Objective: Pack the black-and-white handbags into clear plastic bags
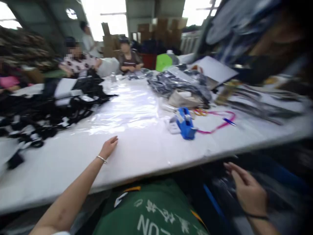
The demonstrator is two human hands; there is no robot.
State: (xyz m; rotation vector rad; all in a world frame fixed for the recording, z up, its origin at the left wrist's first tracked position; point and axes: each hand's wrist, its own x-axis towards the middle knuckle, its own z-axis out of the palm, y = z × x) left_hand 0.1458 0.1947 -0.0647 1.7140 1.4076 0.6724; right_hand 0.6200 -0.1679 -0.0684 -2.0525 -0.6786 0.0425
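Note:
My left hand [109, 148] rests on the white-covered table [137, 147], its fingers stretched forward and nothing in it. A silver bangle circles that wrist. To the right, past the table's near edge, my right hand [250, 187] hovers over dark, plastic-wrapped goods [278, 192] below table height. Its fingers are loosely extended and slightly blurred, with no held object visible. A blue tape dispenser [187, 125] stands on the table between the two hands, farther back. Clear plastic sheeting [122, 107] lies shining beyond my left hand.
Black strapped garments [80, 94] are heaped at the left. Plastic-bagged clothes [181, 81], a pink cord [228, 119] and a blue pen [229, 122] lie at the right. Several people sit or stand across the table. Another person leans in at the far right, blurred.

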